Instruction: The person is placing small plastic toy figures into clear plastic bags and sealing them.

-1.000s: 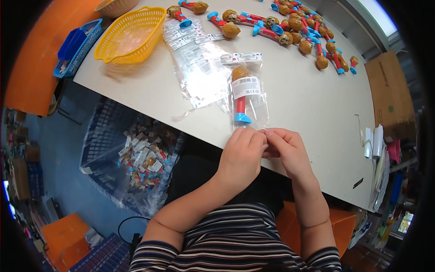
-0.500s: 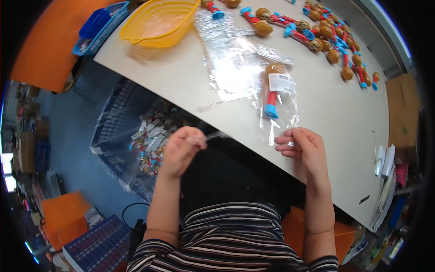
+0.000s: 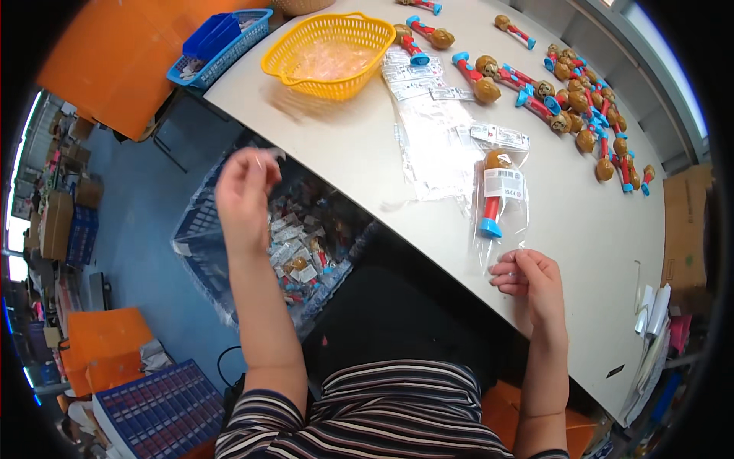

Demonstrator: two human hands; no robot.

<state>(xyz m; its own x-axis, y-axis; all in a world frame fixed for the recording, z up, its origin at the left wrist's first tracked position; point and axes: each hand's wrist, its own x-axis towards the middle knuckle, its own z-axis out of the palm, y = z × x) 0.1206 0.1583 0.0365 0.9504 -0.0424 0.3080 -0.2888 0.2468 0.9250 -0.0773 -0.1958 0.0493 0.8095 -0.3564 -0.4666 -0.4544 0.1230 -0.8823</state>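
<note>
The bagged toy (image 3: 495,200), a brown-headed figure on a red stick with a blue foot inside a clear bag, lies flat on the white table (image 3: 367,164) close to its near edge, just above our right hand (image 3: 527,277). That hand's fingers are curled and pinch the bag's open bottom end. Our left hand (image 3: 243,186) is raised off to the side, over the blue crate (image 3: 229,252) of packed toys on the floor, fingertips pinched on a small pale strip; too small to tell what it is, prob. a peel-off piece.

Risks as we judge them: the bag sits near the table edge w/ only a light pinch on it, so a tug could drag it off. The flap could also stick crooked, or fold onto itself, since only one hand steadies it. The strip may cling to the fingers.

Vs. half a sec ago: the left hand was low, near the table edge and close to the right; now it's swung up and out over the crate. The right hand has barely moved.
</note>
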